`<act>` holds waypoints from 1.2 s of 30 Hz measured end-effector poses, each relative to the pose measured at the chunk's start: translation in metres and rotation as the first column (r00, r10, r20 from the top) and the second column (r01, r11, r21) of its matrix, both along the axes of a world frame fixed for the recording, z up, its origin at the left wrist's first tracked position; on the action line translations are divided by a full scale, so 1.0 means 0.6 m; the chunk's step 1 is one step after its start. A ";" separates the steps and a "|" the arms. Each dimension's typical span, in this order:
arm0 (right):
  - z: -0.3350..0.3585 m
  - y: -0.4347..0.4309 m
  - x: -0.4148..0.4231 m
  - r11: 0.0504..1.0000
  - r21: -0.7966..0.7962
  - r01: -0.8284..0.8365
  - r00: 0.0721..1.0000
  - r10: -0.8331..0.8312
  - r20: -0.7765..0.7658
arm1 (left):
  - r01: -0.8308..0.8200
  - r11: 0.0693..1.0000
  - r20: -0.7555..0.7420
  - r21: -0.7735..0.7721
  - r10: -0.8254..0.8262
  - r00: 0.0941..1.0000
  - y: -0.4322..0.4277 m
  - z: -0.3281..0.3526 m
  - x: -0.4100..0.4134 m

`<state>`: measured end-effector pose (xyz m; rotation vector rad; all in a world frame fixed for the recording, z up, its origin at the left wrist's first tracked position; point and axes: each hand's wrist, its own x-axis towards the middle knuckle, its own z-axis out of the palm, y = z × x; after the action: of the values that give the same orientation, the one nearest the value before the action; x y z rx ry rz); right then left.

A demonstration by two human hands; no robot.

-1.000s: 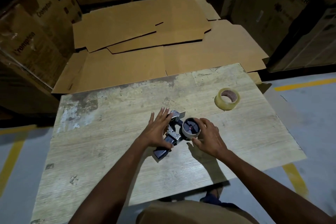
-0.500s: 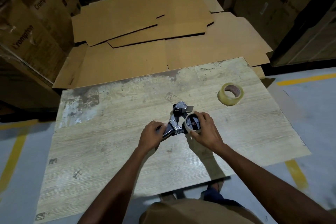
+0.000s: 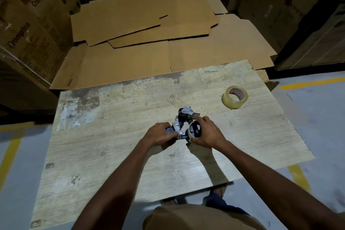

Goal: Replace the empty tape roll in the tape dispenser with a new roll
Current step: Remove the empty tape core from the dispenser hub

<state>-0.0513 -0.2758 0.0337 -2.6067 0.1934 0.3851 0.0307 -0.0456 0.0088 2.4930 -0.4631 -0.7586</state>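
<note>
The counter [image 3: 115,147] was pale, woodgrain-streaked beige with dark worn patches along its far edge. The new roll [image 3: 234,96] looked translucent yellowish with a reddish-brown core. The dispenser [image 3: 182,122] was silver metal and black. Flattened cardboard sheets [image 3: 149,30] were plain tan; the floor [image 3: 321,110] was grey with yellow lines.

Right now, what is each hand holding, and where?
Left hand grips the tape dispenser by its handle; right hand clasps the empty roll on its hub.
</note>
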 end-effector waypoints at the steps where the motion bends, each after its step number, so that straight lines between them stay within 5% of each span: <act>1: 0.000 0.000 0.002 1.000 -0.022 -0.012 1.000 0.012 -0.005 | -0.045 0.999 -0.021 -0.022 0.045 0.999 -0.004 0.002 0.001; 9: -0.003 0.006 0.005 0.996 -0.087 -0.004 1.000 0.002 -0.016 | -0.340 0.933 0.144 0.115 0.323 0.935 -0.076 0.000 -0.025; 12: -0.002 0.010 0.010 0.996 -0.091 -0.007 0.999 0.004 -0.040 | -0.479 0.878 0.217 0.008 0.466 0.858 -0.098 -0.013 -0.025; 15: -0.004 0.007 0.011 0.998 -0.061 -0.016 1.000 0.016 0.000 | -0.202 0.949 0.188 -0.240 0.249 0.950 -0.091 -0.023 -0.013; 17: -0.001 0.000 0.014 0.998 -0.052 -0.037 0.999 0.037 0.001 | 0.058 0.971 0.206 -0.233 -0.009 0.979 -0.073 -0.021 0.009; 19: 0.003 -0.008 0.021 0.997 -0.050 -0.066 0.998 0.065 -0.022 | 0.106 0.984 0.230 -0.146 -0.070 0.971 -0.059 -0.023 0.031; 22: 0.003 -0.016 0.025 0.996 -0.048 -0.079 0.997 0.078 -0.024 | -0.202 0.975 0.154 -0.097 0.215 0.964 -0.073 -0.013 0.040; 26: -0.007 -0.015 0.020 0.995 -0.060 -0.082 0.997 0.082 0.009 | -0.560 0.829 -0.017 0.002 0.560 0.829 -0.139 0.002 0.025; 36: 0.000 0.004 0.027 0.988 -0.142 -0.062 0.997 0.056 -0.048 | -0.666 0.743 0.136 0.068 0.654 0.744 -0.161 -0.006 0.016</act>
<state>-0.0349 -0.2737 0.0338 -2.7517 0.1646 0.4652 0.0404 -0.1420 0.0053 2.5357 0.4541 -0.3628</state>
